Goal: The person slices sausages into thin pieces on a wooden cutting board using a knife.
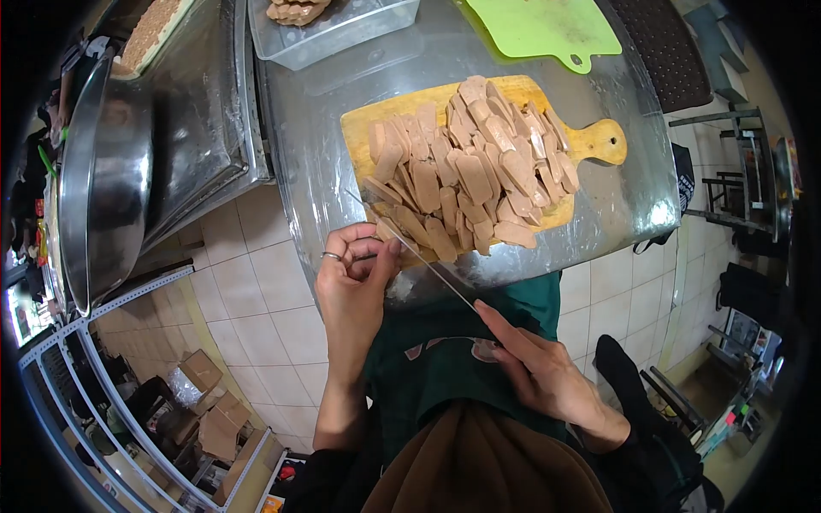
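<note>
My right hand (543, 368) is closed around the handle end of a long, thin-bladed knife (440, 278). The blade slants up and left, past the near-left corner of a wooden cutting board (355, 128). At that corner, my left hand (357, 265) has its fingers curled and pinched beside the blade, with a ring on one finger. Whatever sits between those fingertips is too hidden to make out. A big heap of pinkish-brown oval sausage slices (475, 175) covers most of the board, some hanging over its near edge close to my left fingers.
The board lies on a metal table (308, 137). At the back are a clear plastic tub (359, 38) with brown pieces inside and a green cutting board (547, 26). A large metal bowl (107, 188) stands to the left. Cardboard boxes (222, 427) sit low behind a rack.
</note>
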Available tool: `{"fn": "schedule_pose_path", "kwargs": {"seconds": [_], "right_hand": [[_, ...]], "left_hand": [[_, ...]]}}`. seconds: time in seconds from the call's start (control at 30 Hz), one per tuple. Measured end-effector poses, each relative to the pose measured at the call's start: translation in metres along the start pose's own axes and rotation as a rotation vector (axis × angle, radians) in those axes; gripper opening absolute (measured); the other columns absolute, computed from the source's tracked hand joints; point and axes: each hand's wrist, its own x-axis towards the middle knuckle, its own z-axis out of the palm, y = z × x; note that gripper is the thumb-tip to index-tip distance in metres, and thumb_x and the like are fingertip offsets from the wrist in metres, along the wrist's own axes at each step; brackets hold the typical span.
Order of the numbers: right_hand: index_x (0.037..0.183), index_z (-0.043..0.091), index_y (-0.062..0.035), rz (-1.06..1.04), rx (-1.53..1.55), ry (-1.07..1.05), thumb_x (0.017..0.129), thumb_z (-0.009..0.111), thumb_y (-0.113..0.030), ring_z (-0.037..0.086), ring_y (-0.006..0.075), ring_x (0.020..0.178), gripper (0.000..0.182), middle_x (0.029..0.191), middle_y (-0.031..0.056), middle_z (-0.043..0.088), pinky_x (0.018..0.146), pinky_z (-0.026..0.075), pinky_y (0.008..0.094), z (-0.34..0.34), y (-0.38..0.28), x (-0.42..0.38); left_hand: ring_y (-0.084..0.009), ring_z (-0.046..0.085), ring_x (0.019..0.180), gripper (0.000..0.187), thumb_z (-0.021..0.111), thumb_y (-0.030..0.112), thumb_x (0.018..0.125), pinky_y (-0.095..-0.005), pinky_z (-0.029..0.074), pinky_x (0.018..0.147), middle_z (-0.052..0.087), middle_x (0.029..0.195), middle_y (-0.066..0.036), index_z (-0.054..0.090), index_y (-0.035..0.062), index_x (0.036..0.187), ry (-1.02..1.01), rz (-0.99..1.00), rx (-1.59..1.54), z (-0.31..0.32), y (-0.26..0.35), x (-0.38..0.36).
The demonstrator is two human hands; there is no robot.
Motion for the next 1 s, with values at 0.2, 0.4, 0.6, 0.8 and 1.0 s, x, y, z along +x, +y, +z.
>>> {"fn": "schedule_pose_path", "kwargs": {"seconds": [0.2, 0.4, 0.6, 0.8, 1.0], "right_hand": [[0.152, 0.033, -0.012, 0.043, -0.015, -0.065, 0.09, 0.059, 0.004, 0.064, 0.0348, 0.069, 0.069, 0.08, 0.0171, 0.059, 0.063, 0.054, 0.0405, -0.005, -0.002, 0.003], [0.153, 0.03, -0.0176, 0.096, -0.023, -0.114, 0.089, 0.06, 0.002, 0.061, 0.0362, 0.063, 0.073, 0.082, 0.0165, 0.057, 0.058, 0.053, 0.0421, -0.005, 0.004, 0.006], [0.15, 0.034, -0.007, 0.129, -0.066, -0.193, 0.089, 0.058, 0.006, 0.062, 0.0335, 0.065, 0.067, 0.081, 0.0161, 0.059, 0.058, 0.052, 0.0398, -0.001, 0.007, 0.027], [0.153, 0.028, -0.0212, 0.119, -0.051, -0.125, 0.09, 0.058, -0.001, 0.062, 0.0395, 0.061, 0.072, 0.082, 0.0191, 0.059, 0.053, 0.055, 0.0462, 0.004, 0.012, 0.023], [0.148, 0.036, -0.0043, 0.087, 0.011, -0.12, 0.091, 0.058, 0.003, 0.064, 0.0374, 0.07, 0.062, 0.086, 0.0216, 0.062, 0.063, 0.053, 0.0421, 0.012, 0.017, 0.048]], "left_hand": [[-0.012, 0.068, 0.078, 0.023, 0.066, 0.0, 0.092, -0.022, 0.055, 0.068, 0.065, 0.09, -0.007, 0.054, -0.0032, 0.112, 0.008, -0.018, 0.0, 0.001, 0.001, -0.001], [-0.0123, 0.067, 0.079, 0.026, 0.064, -0.003, 0.092, -0.0223, 0.055, 0.071, 0.064, 0.093, -0.008, 0.052, -0.0035, 0.114, 0.007, -0.036, 0.083, 0.0, 0.004, 0.0], [-0.0119, 0.066, 0.079, 0.027, 0.064, -0.003, 0.091, -0.0221, 0.055, 0.072, 0.062, 0.094, -0.008, 0.052, -0.0036, 0.115, 0.039, -0.092, 0.097, 0.004, 0.007, -0.001], [-0.0111, 0.065, 0.078, 0.029, 0.066, -0.003, 0.09, -0.0211, 0.054, 0.071, 0.061, 0.094, -0.007, 0.052, -0.0032, 0.116, 0.053, -0.09, 0.09, 0.005, 0.006, -0.002], [-0.01, 0.064, 0.078, 0.029, 0.068, 0.001, 0.09, -0.0198, 0.052, 0.07, 0.061, 0.094, -0.006, 0.053, -0.0019, 0.116, 0.048, -0.096, 0.113, 0.004, 0.004, -0.001]]}}
